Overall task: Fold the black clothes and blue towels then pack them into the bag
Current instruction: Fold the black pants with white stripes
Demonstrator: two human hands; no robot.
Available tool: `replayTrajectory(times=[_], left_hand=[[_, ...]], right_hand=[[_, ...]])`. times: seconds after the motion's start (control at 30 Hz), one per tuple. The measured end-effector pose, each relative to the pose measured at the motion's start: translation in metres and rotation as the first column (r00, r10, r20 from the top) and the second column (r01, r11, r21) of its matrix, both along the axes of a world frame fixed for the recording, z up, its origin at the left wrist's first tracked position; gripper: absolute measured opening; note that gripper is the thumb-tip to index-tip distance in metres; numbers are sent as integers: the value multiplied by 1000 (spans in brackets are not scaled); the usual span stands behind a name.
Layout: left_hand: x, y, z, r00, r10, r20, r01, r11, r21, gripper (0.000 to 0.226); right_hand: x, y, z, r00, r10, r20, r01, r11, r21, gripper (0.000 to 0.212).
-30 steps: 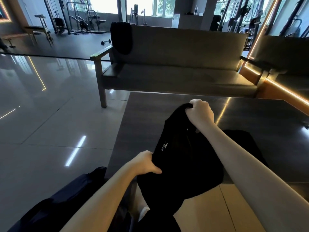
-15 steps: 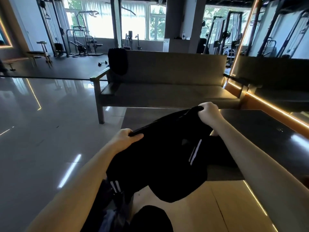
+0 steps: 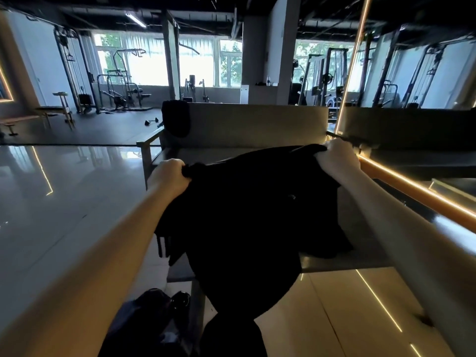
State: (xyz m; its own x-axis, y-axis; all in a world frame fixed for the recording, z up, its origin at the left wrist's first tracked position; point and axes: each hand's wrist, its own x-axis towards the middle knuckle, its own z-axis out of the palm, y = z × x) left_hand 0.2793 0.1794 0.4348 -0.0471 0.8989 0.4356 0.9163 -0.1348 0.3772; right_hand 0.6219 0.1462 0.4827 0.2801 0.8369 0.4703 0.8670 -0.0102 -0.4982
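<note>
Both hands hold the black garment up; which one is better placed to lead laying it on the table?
Right, probably: the right hand grips the black garment above the table, while the left hand holds its other end toward the floor side.

Nothing readable is showing: a tiny pale mark (image 3: 291, 196) on the black garment (image 3: 244, 220) is appearing too small and blurred to make out.

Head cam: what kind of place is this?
Almost certainly a gym: a cable machine and an exercise rack stand by the windows, and a dumbbell lies on the dark floor mat.
</note>
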Motion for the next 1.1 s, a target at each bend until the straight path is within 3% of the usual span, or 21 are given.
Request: replayTrajectory(times=[0.17,0.27,0.4,0.47,0.57,0.63,0.7,0.77,0.8,0.87,0.97,1.0,1.1], left_hand=[[-13,1,14,997,80,-13,-79,996,35,15],[-11,6,19,990,122,-71,-117,991,70,19],[-5,18,25,931,214,-295,-189,976,110,26],[0,25,27,852,261,-454,-245,965,95,32],[11,39,28,780,278,-560,-321,947,23,35],[20,51,30,800,275,-533,-384,918,-102,36],[24,67,29,873,289,-392,-416,861,-292,35],[22,87,24,950,311,-41,-288,815,-503,30],[21,96,22,928,332,170,-174,788,-591,31],[17,117,13,790,395,469,37,733,-680,44],[30,140,0,540,394,744,177,811,-558,40],[37,146,-5,518,345,783,171,855,-490,33],[48,166,-33,606,204,769,109,936,-335,21]], right_hand=[[1,-3,16,990,-133,37,134,991,-3,13],[0,1,19,963,-227,143,231,973,-10,27],[5,10,16,760,-365,539,437,899,-8,26],[7,16,13,722,-361,590,480,876,-52,26],[8,33,9,834,-335,437,449,874,-186,29],[11,50,4,926,-348,145,376,876,-302,27],[12,64,0,904,-366,-220,272,890,-365,20],[16,77,-6,789,-362,-496,200,915,-349,18],[19,84,-12,732,-338,-592,174,933,-316,23],[24,98,-30,671,-260,-695,167,966,-200,32],[34,125,-62,703,-162,-692,210,978,-16,36],[35,134,-70,703,-141,-697,221,975,26,36],[39,160,-86,715,-135,-686,265,960,88,38]])
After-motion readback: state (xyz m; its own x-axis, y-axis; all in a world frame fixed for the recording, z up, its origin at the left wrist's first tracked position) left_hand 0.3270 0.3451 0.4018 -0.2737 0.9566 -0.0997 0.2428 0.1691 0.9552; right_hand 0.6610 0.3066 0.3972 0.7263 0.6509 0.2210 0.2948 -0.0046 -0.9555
